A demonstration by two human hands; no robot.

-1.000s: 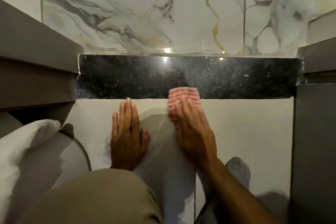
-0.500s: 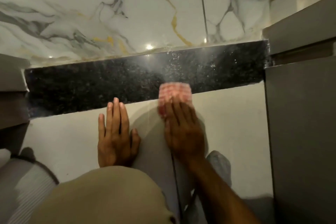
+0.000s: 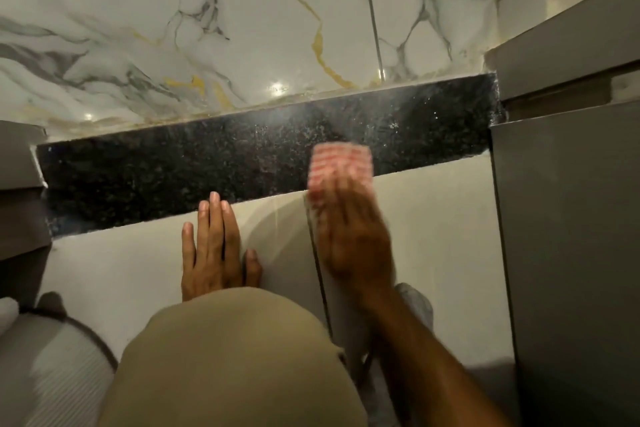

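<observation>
A red-and-white striped cloth [image 3: 341, 165] lies across the edge where the black speckled granite strip [image 3: 173, 170] meets the pale floor tile [image 3: 433, 218]. My right hand [image 3: 353, 236] presses flat on the cloth with straight fingers and is motion-blurred. My left hand [image 3: 216, 246] rests flat on the pale tile, fingers straight, its fingertips reaching the granite strip. My wrist is hidden behind my knee.
A grey cabinet [image 3: 568, 253] stands on the right and a grey ledge [image 3: 20, 191] on the left. White marble-pattern tiles [image 3: 242, 28] with gold veins lie beyond the strip. My khaki-clad knee [image 3: 228, 357] fills the lower middle; a ribbed grey object [image 3: 48, 367] sits lower left.
My right hand has slid the cloth to the right along the granite edge. My left hand stays planted on the tile. The camera view has tilted and shifted.
</observation>
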